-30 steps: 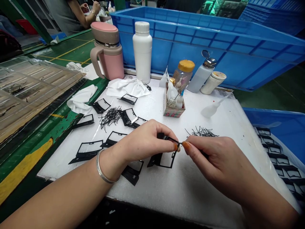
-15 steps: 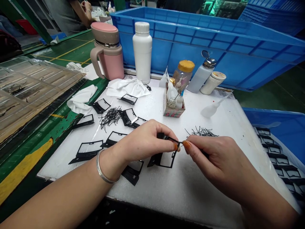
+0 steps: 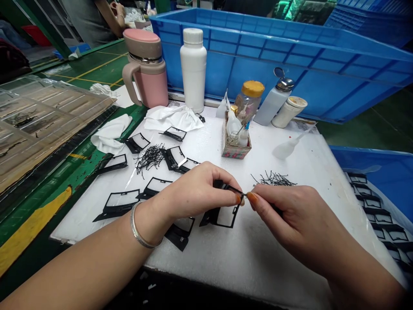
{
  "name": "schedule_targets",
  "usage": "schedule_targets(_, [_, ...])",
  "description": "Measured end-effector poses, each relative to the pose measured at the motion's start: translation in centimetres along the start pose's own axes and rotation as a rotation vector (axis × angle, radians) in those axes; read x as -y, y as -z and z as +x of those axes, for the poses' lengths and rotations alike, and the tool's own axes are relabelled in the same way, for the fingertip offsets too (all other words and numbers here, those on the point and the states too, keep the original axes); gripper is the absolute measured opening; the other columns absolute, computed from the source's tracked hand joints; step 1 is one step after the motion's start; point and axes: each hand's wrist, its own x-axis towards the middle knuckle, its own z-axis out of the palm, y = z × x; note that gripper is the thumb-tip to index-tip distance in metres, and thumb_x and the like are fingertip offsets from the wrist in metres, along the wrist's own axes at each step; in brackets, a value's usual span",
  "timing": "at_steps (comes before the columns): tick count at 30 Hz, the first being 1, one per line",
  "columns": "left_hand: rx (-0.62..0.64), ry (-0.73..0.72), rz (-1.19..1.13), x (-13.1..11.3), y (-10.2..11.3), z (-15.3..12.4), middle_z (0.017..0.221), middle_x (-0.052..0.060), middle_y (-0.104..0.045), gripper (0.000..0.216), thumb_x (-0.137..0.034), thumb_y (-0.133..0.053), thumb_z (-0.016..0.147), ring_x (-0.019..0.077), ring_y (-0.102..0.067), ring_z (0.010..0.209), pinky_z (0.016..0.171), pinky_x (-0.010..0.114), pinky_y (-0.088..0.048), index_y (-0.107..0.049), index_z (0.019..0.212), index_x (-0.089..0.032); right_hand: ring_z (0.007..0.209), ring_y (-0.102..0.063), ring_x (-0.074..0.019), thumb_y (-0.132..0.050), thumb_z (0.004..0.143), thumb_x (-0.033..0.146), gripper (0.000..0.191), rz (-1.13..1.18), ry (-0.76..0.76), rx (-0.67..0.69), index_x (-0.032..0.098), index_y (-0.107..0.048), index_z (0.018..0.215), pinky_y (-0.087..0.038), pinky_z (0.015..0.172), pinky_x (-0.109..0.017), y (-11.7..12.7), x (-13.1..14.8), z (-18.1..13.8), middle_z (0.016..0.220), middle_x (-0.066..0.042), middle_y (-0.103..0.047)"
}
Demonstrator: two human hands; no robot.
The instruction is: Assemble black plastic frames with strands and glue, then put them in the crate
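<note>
Head view of small-part assembly at a counter (image 3: 258, 258) covered with white foam sheet. The left hand (image 3: 196, 191) pinches a black frame (image 3: 222, 215) by its upper edge, thumb and forefinger closed on it, so that the frame hangs just above the foam at the centre. The right hand (image 3: 290, 215) meets it fingertip to fingertip; its thumb and forefinger are closed on a thin black pin (image 3: 245, 193) at the frame's top corner. The two hands are together, each clamped on its own part.

Step in hand, as judged: seating the pin into the corner of the frame. The next move would call for a steady hold on the frame and a fine, straight push along the pin's axis, since the pin looks slender and apt to bend or slip; how far it has entered cannot be told.

Loose pins lie in two piles: one (image 3: 274, 178) just beyond the right hand, another (image 3: 150, 157) to the left among further frames (image 3: 121, 202) scattered on the foam. Behind stand a small box of dropper bottles (image 3: 235, 148), a white bottle (image 3: 193, 69), a pink mug (image 3: 145, 69) and a blue crate (image 3: 290, 56). A second blue bin (image 3: 387, 172) at the right holds rows of frames. Another person's arm (image 3: 109, 17) shows at top left.
</note>
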Motion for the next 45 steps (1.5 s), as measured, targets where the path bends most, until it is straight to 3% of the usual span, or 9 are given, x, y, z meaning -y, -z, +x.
schedule_targets(45, [-0.007, -0.003, -0.004, -0.09, -0.07, -0.03, 0.076, 0.003, -0.071, 0.012, -0.021, -0.070, 0.076, 0.0125, -0.060, 0.074, 0.069, 0.020, -0.046, -0.075, 0.082, -0.011, 0.043, -0.038, -0.0057, -0.046, 0.094, 0.030, 0.037, 0.005, 0.026, -0.041, 0.018, -0.043, 0.059, -0.025, 0.047, -0.023, -0.12, -0.17, -0.01, 0.049, 0.006, -0.040])
